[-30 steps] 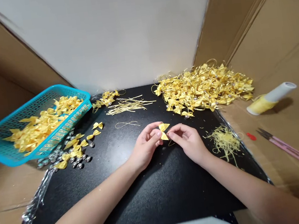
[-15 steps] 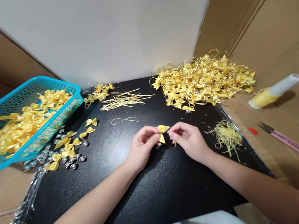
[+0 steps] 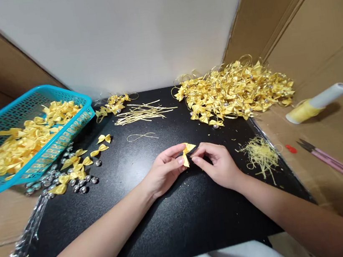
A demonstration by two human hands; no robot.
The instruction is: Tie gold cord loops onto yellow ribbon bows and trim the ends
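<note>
Between thumb and fingers, my left hand pinches a yellow ribbon bow above the middle of the black tabletop. Its tails point right and downward. Close to the bow's right side, my right hand is closed in a pinch, and what its fingertips grip is too small to make out. Beyond the hands lies a looped gold cord, with a bundle of gold cords behind it. Loose yellow bows and silver bells are scattered to the left.
A turquoise basket of yellow bows stands at the left. Finished-looking bows with cords and bells form a heap at the back right. On the right are thread scraps, pink-handled snips, a red piece and a thread-wound tube.
The bow has turned slightly in my left hand, its tail now hanging a little lower. My right fingertips have shifted slightly left and down, closer to the bow.
</note>
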